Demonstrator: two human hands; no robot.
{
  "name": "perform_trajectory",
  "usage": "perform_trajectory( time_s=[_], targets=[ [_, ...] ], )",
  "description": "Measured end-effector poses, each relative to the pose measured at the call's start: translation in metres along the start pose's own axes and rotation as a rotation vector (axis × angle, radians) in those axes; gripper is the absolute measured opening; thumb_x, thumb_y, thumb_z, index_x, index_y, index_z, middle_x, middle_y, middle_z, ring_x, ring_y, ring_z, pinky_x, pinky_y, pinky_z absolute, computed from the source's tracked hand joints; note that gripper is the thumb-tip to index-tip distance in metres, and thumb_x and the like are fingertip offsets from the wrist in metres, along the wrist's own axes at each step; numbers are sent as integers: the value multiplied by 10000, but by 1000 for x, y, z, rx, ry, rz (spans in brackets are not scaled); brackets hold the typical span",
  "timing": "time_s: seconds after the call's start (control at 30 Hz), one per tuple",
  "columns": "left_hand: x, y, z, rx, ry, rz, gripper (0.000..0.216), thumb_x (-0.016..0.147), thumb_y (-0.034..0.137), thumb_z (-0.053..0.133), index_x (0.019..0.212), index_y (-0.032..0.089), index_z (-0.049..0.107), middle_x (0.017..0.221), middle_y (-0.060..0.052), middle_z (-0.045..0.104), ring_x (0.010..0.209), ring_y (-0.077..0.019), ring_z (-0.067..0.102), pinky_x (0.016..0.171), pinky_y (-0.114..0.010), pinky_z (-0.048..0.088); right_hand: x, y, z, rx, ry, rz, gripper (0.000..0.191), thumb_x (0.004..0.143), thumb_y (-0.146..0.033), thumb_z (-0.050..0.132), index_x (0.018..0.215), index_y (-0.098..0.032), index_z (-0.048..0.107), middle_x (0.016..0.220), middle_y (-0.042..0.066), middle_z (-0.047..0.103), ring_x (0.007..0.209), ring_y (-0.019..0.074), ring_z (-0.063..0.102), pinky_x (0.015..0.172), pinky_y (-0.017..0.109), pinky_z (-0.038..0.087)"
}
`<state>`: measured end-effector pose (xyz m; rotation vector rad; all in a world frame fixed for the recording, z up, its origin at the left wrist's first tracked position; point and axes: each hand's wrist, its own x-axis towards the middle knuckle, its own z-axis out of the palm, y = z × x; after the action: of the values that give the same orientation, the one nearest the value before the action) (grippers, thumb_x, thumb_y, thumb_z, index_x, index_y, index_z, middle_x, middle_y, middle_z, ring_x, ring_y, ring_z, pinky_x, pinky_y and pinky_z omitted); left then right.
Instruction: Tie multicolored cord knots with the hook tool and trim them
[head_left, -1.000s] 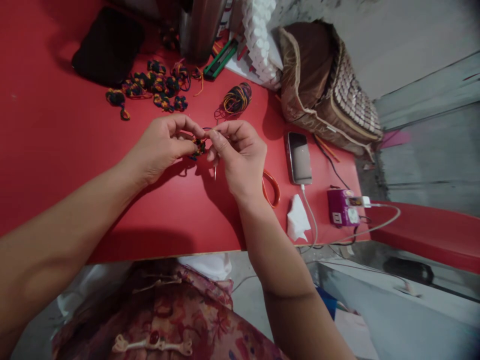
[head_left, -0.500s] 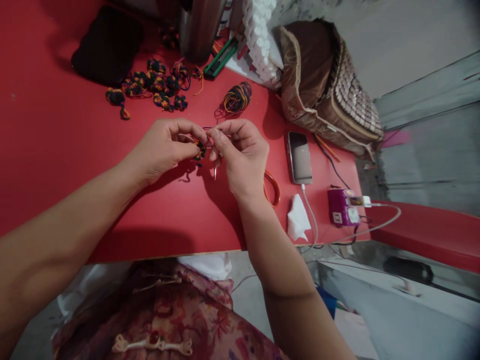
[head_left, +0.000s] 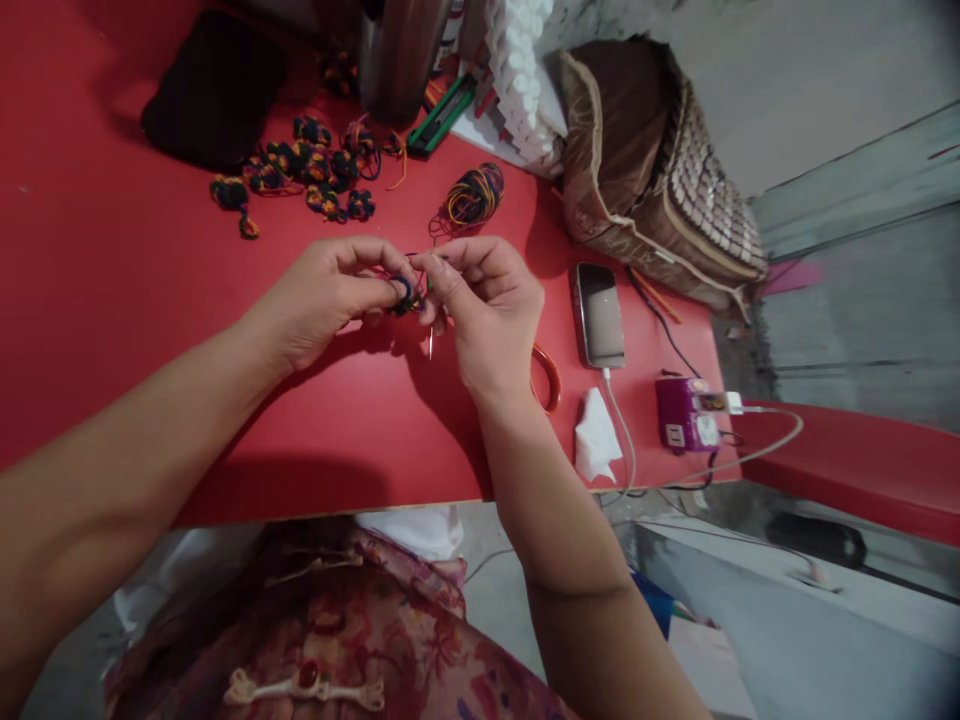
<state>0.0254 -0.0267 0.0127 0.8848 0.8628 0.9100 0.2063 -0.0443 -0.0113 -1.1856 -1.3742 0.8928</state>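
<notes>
My left hand (head_left: 337,295) pinches a small crocheted piece (head_left: 405,300) of dark blue, green and orange yarn between thumb and fingers. Close beside it, my right hand (head_left: 484,310) is closed on a thin metal crochet hook (head_left: 430,343), whose shaft end points down below the fingers. The hook's other end is hidden at the fingertips, where both hands nearly meet. Yarn runs from there to a multicoloured yarn ball (head_left: 475,196) just beyond my right hand. Several small crocheted pieces (head_left: 307,165) in the same colours lie beyond my left hand.
Orange-handled scissors, only a handle loop (head_left: 551,380) showing, lie by my right wrist. Further right are a phone (head_left: 600,315) on a cable, crumpled white tissue (head_left: 596,437) and a purple power adapter (head_left: 684,415). A green cutter (head_left: 442,117), metal bottle (head_left: 401,60), brown bag (head_left: 652,160) and black pouch (head_left: 217,90) stand behind.
The crocheted piece has turned in my left fingers, and a dark blue loop now shows on it. My right hand has shifted very slightly to the right.
</notes>
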Motion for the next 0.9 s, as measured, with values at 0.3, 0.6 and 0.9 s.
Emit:
perform_trajectory(
  time_s=[0.3,0.6,0.9],
  targets=[
    [4,-3,-4,-142,-65,-98,187,815,79,939,765,216,823,836,-16,823,724,-156,767,660,-266,627,-2,-10,5,34,30,55,418,1003,-697,844,1036,-300,719,760,-48,681,500,109,536,443,276,440],
    [2,1,4,-88,22,-62,213,788,37,786,643,193,777,705,-41,752,643,-159,711,601,-271,566,-2,-19,6,143,-11,67,421,1006,-657,860,985,-284,666,896,-25,806,492,87,553,401,256,419],
    [0,-1,5,93,71,1,220,825,45,733,662,182,787,734,-58,760,645,-174,685,598,-302,582,-4,-15,4,99,-33,96,459,1009,-703,843,998,-280,664,811,-30,735,533,101,567,444,250,458]
  ],
)
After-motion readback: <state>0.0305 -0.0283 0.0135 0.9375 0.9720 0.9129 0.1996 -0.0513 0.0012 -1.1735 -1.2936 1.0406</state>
